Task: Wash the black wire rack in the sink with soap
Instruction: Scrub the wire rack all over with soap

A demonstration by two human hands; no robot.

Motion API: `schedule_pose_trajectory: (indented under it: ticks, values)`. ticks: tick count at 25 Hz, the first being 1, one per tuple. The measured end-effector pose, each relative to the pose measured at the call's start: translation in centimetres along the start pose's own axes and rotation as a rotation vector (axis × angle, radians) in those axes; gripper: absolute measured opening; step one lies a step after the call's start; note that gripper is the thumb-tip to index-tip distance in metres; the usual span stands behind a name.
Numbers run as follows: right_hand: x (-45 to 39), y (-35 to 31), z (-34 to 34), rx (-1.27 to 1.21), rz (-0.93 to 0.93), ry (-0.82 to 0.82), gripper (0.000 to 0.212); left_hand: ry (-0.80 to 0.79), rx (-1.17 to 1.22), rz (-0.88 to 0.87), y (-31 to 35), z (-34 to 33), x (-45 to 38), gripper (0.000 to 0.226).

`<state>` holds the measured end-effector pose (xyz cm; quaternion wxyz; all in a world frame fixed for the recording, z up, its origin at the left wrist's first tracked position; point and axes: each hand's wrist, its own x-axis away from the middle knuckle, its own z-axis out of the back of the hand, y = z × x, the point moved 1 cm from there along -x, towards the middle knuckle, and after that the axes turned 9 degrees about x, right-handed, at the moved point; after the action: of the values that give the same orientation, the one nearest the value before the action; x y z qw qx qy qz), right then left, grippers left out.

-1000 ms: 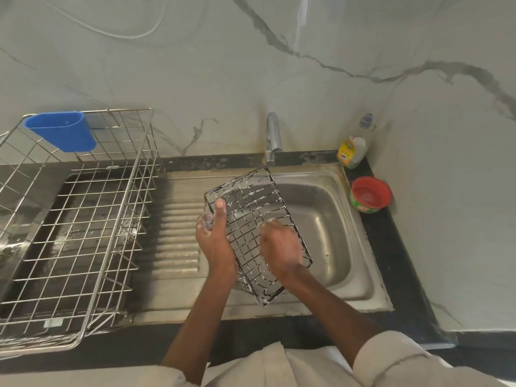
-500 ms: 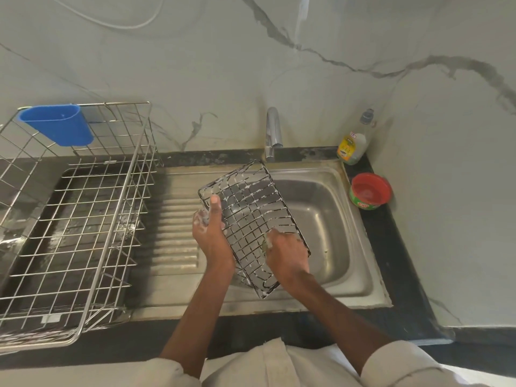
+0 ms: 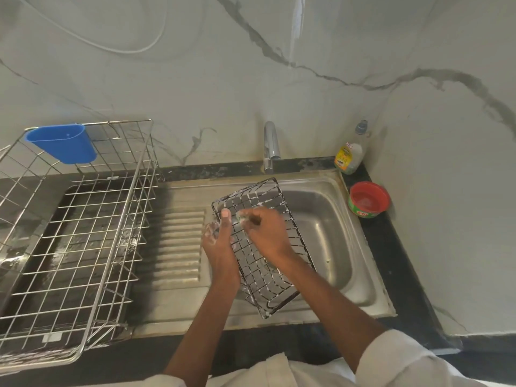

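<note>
head view: the black wire rack is held tilted over the left part of the sink, its far end up toward the tap and its near end down over the sink's front rim, with white soap suds clinging along its wires. the left hand grips the rack's left long edge, thumb laid flat on top of the wires pointing away from the body, the other fingers wrapped under the edge and foamy; its forearm runs up from the bottom of the picture, nearly straight. the right hand lies on top of the rack's upper half, palm down, wrist bent to the left, fingers curled and pinching something small and pale against the wires next to the left thumb, probably a scrub pad, though it is too blurred to be sure. the right forearm crosses the rack's right edge from the lower right, a pale sleeve at its elbow.

left of the sink, a large steel dish basket stands on the counter with a blue plastic holder hung on its far rim. behind the sink's right corner stands a soap bottle, and just beside it, nearer, a red tub.
</note>
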<state>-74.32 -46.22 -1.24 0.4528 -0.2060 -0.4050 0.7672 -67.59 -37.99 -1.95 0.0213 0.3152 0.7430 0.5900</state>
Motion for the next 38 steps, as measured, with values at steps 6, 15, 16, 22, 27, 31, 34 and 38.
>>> schedule_pose_trajectory:
  ticks: [6,15,16,22,27,31,34,38]
  values:
    - [-1.7,-1.6,-1.2,0.482,0.198,0.111,0.025,-0.079,0.031,-0.036,0.9,0.0,0.5,0.109]
    - [4.7,2.8,-1.6,0.594,0.457,-0.262,0.016,-0.066,0.0,-0.006,1.0,0.8,0.0,0.125]
    - [5.5,4.1,-1.2,0.563,0.45,-0.341,0.015,-0.044,0.002,-0.009,0.9,0.9,-0.2,0.125]
    - [1.9,1.5,0.2,0.508,0.384,-0.075,0.021,-0.092,-0.021,-0.031,1.7,0.2,0.6,0.132]
    - [-0.8,-0.9,1.1,0.576,0.319,0.028,0.016,-0.13,-0.055,-0.012,2.1,0.0,1.5,0.093]
    - [5.7,4.0,0.9,0.721,0.37,-0.284,0.027,-0.03,-0.017,0.0,1.9,0.6,0.6,0.094]
    - [5.9,5.5,2.0,0.717,0.27,-0.376,0.029,0.02,0.032,-0.005,1.8,0.8,0.5,0.111]
    - [0.8,1.7,2.4,0.74,0.275,-0.07,0.027,0.007,0.045,0.016,1.0,0.6,0.5,0.103]
